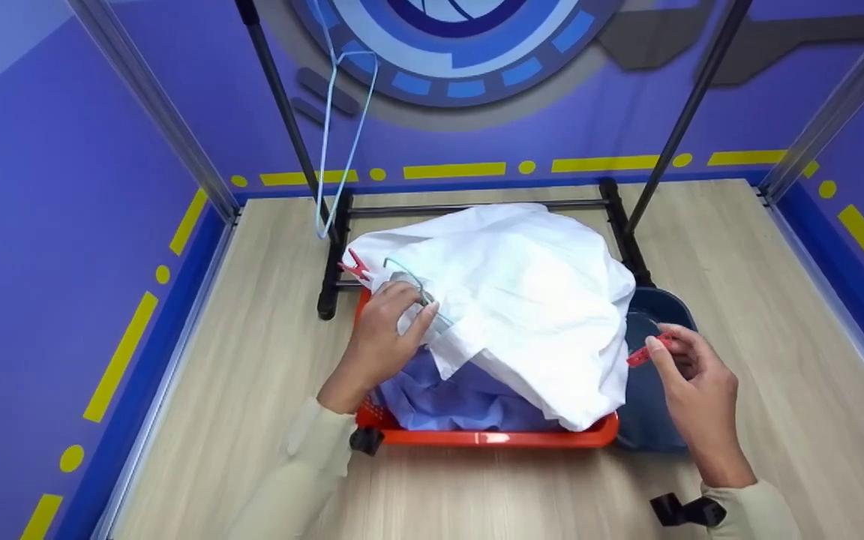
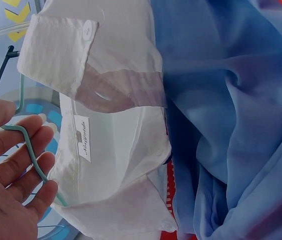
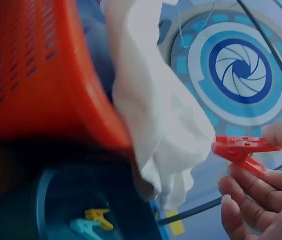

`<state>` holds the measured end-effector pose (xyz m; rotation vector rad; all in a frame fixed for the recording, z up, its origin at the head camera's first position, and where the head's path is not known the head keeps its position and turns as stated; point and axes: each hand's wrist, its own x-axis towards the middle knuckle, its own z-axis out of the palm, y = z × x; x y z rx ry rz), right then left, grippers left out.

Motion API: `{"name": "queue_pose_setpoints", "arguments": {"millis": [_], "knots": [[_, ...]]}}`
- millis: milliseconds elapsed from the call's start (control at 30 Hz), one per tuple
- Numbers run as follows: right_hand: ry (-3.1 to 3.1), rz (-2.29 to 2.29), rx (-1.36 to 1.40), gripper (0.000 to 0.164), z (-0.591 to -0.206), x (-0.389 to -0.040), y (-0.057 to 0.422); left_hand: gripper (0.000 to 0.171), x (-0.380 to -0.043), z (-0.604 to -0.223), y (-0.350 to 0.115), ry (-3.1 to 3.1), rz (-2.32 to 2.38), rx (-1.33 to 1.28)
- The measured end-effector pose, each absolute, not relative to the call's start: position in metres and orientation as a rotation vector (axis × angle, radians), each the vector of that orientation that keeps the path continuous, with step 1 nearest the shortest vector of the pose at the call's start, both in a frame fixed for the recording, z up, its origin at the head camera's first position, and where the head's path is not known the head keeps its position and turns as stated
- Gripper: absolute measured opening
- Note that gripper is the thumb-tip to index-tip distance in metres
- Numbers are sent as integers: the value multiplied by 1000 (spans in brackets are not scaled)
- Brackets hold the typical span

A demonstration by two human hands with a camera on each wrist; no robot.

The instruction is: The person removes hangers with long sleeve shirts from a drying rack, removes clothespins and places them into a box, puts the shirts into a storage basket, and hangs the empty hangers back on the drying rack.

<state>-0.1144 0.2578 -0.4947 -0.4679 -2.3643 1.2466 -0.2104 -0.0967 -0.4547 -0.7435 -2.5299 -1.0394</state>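
Note:
A white collared shirt [image 1: 529, 292] lies spread over a red basket [image 1: 492, 439], its collar facing the left hand [image 1: 383, 337]. That hand holds a pale green wire hanger [image 2: 31, 152] near its hook, at the shirt's neck opening. The rest of this hanger is hidden in the shirt. Just beyond the fingers, a red clothespin [image 1: 355, 266] sits at the shirt's left edge. Off the shirt's right side, the right hand [image 1: 702, 394] pinches another red clothespin [image 3: 245, 146] between thumb and fingers.
Below the shirt, a blue-purple garment [image 1: 469, 397] fills the basket. A dark blue bin [image 1: 657, 416] on the right contains a yellow clothespin [image 3: 98, 218] and a teal clothespin [image 3: 85, 228]. Behind stands a black rack [image 1: 477, 209]; another wire hanger [image 1: 364, 127] hangs at upper left.

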Motion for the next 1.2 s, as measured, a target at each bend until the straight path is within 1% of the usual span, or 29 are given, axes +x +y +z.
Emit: {"name": "queue_pose_setpoints", "arguments": {"millis": [167, 300, 467, 633, 900, 1067, 1200], "knots": [[-2573, 1128, -430, 36, -501, -122, 269, 15, -213, -454, -97, -2528, -1048, -737], [-2767, 1012, -315, 40, -509, -127, 279, 14, -214, -455, -97, -2514, -1040, -742], [-2921, 933, -207, 38, -524, -130, 289, 13, -213, -458, -97, -2480, -1026, -761], [-3046, 919, -143, 40, -538, -132, 296, 13, -211, -460, -99, -2487, -1032, -745], [-3212, 893, -136, 38, -550, -134, 299, 12, -208, -460, -100, -2502, -1055, -723], [-3270, 860, -121, 31, -556, -134, 299, 12, -206, -460, -101, -2503, -1060, -721], [-3306, 856, -142, 33, -559, -136, 300, 12, -206, -462, -102, -2482, -1065, -720]]}}
